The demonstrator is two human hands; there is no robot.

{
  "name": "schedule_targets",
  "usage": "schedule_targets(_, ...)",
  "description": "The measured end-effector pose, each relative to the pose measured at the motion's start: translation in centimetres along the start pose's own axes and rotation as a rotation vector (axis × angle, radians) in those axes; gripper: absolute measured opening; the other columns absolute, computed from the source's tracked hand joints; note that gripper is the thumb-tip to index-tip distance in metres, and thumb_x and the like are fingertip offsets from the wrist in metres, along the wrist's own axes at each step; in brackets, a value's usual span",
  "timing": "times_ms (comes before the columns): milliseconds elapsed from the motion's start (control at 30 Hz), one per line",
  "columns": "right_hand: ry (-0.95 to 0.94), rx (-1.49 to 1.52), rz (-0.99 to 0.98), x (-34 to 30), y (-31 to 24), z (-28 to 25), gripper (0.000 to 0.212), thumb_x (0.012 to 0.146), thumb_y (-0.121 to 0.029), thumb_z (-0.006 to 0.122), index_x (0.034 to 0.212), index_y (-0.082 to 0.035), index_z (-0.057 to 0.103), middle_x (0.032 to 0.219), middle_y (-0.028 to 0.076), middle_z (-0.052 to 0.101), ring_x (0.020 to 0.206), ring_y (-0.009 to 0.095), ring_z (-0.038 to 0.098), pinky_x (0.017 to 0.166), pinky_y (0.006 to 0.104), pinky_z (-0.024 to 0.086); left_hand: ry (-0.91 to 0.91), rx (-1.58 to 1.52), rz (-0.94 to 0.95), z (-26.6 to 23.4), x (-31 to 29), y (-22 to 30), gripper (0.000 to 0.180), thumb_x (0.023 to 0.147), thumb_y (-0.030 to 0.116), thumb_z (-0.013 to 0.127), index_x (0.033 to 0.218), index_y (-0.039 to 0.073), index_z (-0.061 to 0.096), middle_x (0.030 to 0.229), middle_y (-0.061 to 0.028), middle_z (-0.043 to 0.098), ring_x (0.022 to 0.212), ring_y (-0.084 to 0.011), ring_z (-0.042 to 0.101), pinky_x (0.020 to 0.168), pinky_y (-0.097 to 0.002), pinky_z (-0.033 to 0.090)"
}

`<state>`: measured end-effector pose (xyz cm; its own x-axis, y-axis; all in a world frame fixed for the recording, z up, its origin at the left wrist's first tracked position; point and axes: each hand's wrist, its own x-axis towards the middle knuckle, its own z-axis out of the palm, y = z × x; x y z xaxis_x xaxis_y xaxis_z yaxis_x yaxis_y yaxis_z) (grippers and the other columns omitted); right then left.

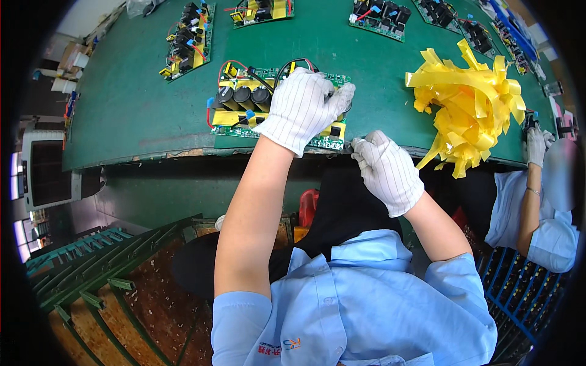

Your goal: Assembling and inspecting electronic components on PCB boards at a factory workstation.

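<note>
A green circuit board [216,129] lies near the table's front edge, with black round capacitors [242,96], yellow tape strips, and red and black wires on it. My left hand [303,108], in a white striped glove, grips the board from above. Its fingers bend over the parts near the far edge, and the thumb points right; the fingertips are hidden. Just right of the board, at the table edge, is my right hand [389,174], gloved the same way. Its fingers are curled together, and what they hold, if anything, cannot be made out.
A heap of yellow tape strips [473,110] sits to the right, partly overhanging the edge of the green table [137,110]. More circuit boards [190,39] stand along the far side. At far right a co-worker's gloved hand [536,146] works at the table. Green metal racking [116,283] is lower left.
</note>
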<state>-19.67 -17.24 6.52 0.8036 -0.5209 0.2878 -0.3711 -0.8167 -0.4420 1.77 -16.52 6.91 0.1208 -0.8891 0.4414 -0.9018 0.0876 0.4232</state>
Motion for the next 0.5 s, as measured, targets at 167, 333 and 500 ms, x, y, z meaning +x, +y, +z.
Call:
schedule_targets(167, -0.007, 0.031, 0.005, -0.2, 0.1, 0.0, 0.014, 0.081, -0.006, 0.063, 0.095, -0.007, 0.061, 0.085, 0.012, 0.056, 0.079, 0.032, 0.060, 0.063, 0.0419, 0.049, 0.003, 0.017, 0.008, -0.1, -0.1, 0.2, 0.056, 0.089, 0.052, 0.058, 0.055, 0.007, 0.065, 0.059, -0.0128, 0.060, 0.069, -0.0319, 0.060, 0.061, -0.0426, 0.050)
schedule_targets(333, -0.015, 0.029, 0.013, -0.2, -0.2, 0.1, 0.013, 0.083, -0.008, 0.063, 0.096, -0.007, 0.062, 0.087, 0.013, 0.057, 0.081, 0.032, 0.061, 0.065, 0.0414, 0.050, 0.047, 0.052, 0.035, -0.2, -0.3, 0.3, 0.056, 0.090, 0.051, 0.056, 0.057, 0.007, 0.067, 0.061, -0.0132, 0.061, 0.069, -0.0313, 0.061, 0.062, -0.0425, 0.051)
schedule_targets(500, -0.008, -0.060, 0.065, -0.4, -1.0, 0.6, 0.014, 0.084, -0.009, 0.062, 0.098, -0.006, 0.062, 0.088, 0.012, 0.057, 0.080, 0.031, 0.062, 0.062, 0.0411, 0.051, -0.013, 0.047, 0.009, -0.4, -0.3, 0.3, 0.057, 0.091, 0.051, 0.056, 0.058, 0.006, 0.068, 0.062, -0.0130, 0.062, 0.069, -0.0311, 0.062, 0.061, -0.0423, 0.051)
